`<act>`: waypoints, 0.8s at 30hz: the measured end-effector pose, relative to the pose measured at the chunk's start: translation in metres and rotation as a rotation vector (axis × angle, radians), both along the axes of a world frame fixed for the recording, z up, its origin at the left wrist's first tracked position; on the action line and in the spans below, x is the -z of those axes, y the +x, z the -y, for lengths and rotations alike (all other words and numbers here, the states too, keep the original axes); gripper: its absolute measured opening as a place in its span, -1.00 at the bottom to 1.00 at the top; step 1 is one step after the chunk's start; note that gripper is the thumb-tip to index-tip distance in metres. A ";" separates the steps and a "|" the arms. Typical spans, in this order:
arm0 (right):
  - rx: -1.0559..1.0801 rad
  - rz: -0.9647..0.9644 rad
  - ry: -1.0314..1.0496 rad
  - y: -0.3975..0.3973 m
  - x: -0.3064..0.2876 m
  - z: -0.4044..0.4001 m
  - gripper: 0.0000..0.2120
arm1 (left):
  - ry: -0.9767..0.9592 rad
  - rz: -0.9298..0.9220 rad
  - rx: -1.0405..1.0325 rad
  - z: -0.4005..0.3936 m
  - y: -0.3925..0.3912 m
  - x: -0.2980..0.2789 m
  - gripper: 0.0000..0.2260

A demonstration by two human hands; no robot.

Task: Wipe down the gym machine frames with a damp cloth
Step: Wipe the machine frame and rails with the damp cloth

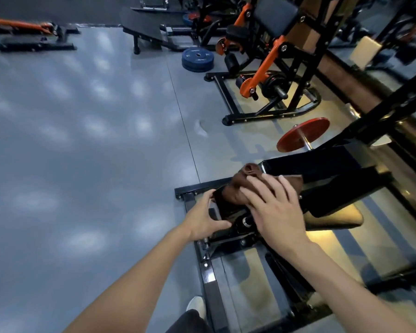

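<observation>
A brown cloth (238,186) lies bunched over the front end of a black machine frame (209,272) low on the floor. My right hand (276,212) presses flat on the cloth with straight, spread fingers. Just left of it, my left hand (205,219) reaches to the cloth's near edge with thumb and fingers apart around a black part of the frame; whether it holds anything is unclear. A black seat pad (322,169) rises behind the cloth.
A red weight plate (303,133) sits on a bar behind the pad. An orange-and-black machine (262,75) and stacked blue plates (197,59) stand farther back. Grey floor (82,140) stretches to the left. My shoe (197,306) is beside the frame rail.
</observation>
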State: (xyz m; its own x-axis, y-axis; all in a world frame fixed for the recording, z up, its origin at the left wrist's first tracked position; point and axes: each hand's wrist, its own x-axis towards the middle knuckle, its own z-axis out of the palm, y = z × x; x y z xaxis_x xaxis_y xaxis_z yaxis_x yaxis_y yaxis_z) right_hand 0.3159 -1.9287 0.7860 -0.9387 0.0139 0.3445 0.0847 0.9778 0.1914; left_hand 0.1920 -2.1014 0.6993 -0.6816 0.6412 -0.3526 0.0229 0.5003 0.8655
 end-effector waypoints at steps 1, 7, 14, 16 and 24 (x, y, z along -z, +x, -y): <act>0.116 -0.032 -0.077 0.001 -0.007 -0.011 -0.66 | -0.029 0.006 0.026 0.005 0.000 -0.007 -0.03; 0.607 -0.468 -1.576 0.000 -0.082 -0.038 -0.78 | 0.058 0.009 -0.276 0.005 -0.008 -0.060 -0.66; 0.248 -0.407 -2.566 0.026 -0.131 -0.036 -0.59 | 0.358 0.134 -0.336 -0.058 0.007 -0.144 -0.87; 0.179 -0.296 -2.563 0.029 -0.137 -0.032 -0.59 | 0.433 0.276 -0.260 -0.072 0.018 -0.166 -0.72; 0.383 -0.208 -2.335 0.040 -0.149 -0.031 -0.53 | 0.528 0.524 -0.155 -0.096 0.042 -0.193 -0.73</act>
State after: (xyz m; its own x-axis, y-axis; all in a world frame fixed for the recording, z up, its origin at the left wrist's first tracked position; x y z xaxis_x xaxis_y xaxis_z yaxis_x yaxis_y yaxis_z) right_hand 0.3558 -1.8973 0.9353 -0.7699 0.4607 -0.4417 0.1082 -0.5878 -0.8017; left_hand 0.2337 -2.0050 0.8922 -0.6056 0.7251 -0.3280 -0.4943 -0.0197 0.8691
